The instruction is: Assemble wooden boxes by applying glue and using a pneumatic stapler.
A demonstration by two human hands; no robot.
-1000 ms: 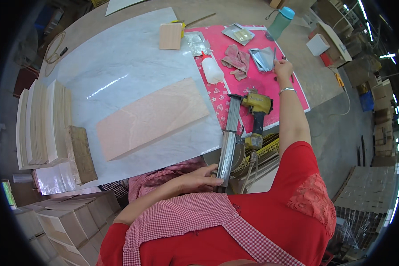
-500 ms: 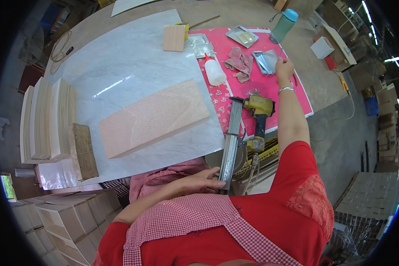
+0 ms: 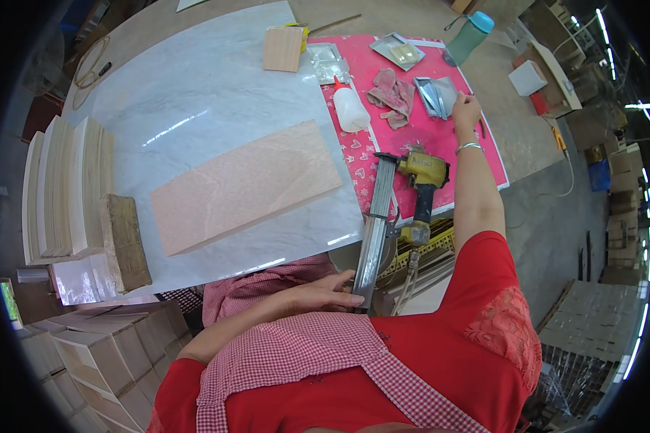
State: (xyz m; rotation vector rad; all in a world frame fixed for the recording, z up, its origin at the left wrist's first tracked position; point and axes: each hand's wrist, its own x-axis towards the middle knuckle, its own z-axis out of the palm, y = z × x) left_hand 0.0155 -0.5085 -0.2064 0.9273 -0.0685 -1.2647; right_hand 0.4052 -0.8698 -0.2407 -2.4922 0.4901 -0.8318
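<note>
Fingers, left hand [image 3: 318, 294]: thumb and forefinger closed about the lower end of a long silver metal magazine [image 3: 377, 234]; remaining fingertips partly hidden. Fingers, right hand [image 3: 466, 110]: drawn together at the tips; whether they pinch anything cannot be told.

Yellow-and-black air nailer [image 3: 427, 172], one, the magazine along its left side: lies across the near edge of a pink patterned sheet [image 3: 490, 155]. Its yellow head sits beyond the left fingers and nearer the body than the right ones, well apart from both.

Containers, descending size:

Pale wooden boxes [image 3: 115, 346], open-fronted, stacked at lower left.

Translucent green bottle with teal lid [image 3: 469, 42], by the sheet's far right corner; contents unclear.

White plastic bottle with red cap [image 3: 351, 110], left of a greyish-pink rag [image 3: 391, 97]; contents hidden.

Shallow silvery tray, far [image 3: 388, 49]: holds small pale yellowish pieces [image 3: 406, 54].

Shallow silvery tray, near [image 3: 425, 100]: holds slim grey metal strips [image 3: 433, 99]. Lies just left of the right fingertips; contact cannot be told.
</note>
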